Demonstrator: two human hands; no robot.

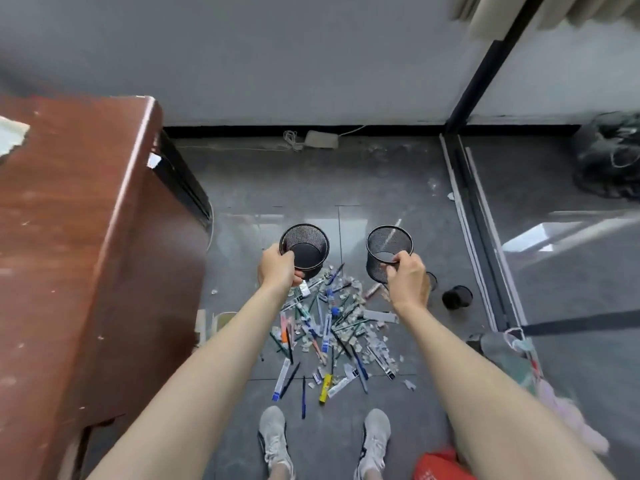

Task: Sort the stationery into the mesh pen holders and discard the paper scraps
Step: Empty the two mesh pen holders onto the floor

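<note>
Fingers of the left hand [277, 271] pinched the rim of one black mesh pen holder [306, 244], and the right hand [408, 282] gripped a second mesh holder [386, 249] likewise, both held above the floor. Below them, pens [325, 336] and paper scraps [379, 344] lay heaped on grey tiles [398, 188]. The wrapper print was too blurred to read.

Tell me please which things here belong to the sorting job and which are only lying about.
Job: left mesh holder and right mesh holder (both held), floor mesh holder, pens, paper scraps.
Lying about: wooden desk, charger, red bag.
</note>
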